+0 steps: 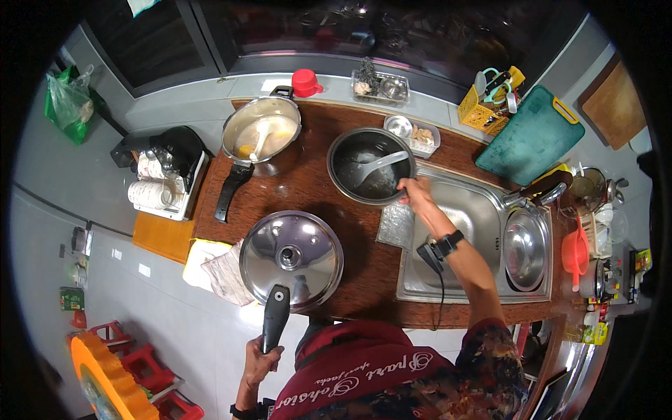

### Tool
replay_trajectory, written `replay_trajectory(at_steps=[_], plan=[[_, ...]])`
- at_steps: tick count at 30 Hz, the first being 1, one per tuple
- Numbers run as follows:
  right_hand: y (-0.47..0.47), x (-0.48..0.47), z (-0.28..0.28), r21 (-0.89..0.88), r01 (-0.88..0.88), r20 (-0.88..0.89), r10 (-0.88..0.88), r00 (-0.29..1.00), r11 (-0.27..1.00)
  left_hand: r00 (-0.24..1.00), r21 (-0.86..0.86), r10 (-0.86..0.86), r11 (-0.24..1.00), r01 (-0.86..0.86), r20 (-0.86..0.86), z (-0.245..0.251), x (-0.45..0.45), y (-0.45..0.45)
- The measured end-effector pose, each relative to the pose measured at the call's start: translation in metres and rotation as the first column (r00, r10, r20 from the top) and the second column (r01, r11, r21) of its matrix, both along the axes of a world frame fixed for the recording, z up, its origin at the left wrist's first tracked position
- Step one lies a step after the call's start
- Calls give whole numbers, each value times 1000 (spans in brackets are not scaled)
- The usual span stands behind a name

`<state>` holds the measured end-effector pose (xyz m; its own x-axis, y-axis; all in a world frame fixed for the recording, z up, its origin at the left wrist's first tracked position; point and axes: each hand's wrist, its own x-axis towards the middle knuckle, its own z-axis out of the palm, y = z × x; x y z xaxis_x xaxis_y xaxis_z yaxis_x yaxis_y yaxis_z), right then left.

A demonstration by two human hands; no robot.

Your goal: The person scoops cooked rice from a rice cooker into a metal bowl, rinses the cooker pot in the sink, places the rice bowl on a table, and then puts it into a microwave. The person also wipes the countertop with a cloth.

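Observation:
My left hand [262,359] grips the black handle of a shiny pressure cooker lid [310,247], low over the counter's front edge. With my right hand [416,191] I hold the rim of a dark inner pot [349,173], in which a translucent rice paddle [388,160] lies. Farther back on the left stands the steel pressure cooker pot [270,167], its long black handle pointing to the front. Pale liquid with yellow pieces and a white ladle [261,139] are inside it. A silvery folded sheet [395,226] lies in front of the dark pot, beside the sink.
The steel sink [472,210] is at the right, with a steel bowl [525,247] in its small basin. A green cutting board [533,136] leans behind it. Clear containers, a red cup [305,83] and a yellow utensil basket [480,116] line the back. Cloths [226,273] hang at the front left.

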<state>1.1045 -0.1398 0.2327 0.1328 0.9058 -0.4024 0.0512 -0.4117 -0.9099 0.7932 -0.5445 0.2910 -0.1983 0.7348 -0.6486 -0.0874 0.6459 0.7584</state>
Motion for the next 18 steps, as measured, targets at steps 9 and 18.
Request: replay_trajectory(at_steps=[9, 18], plan=[[53, -58, -25, 2, 47, 46, -47, 998, 999, 994, 46, 100, 994, -101, 33, -6, -5, -5], [16, 27, 11, -38, -362, 574, 317, 755, 931, 997, 9, 64, 998, -64, 31, -16, 1, 4]])
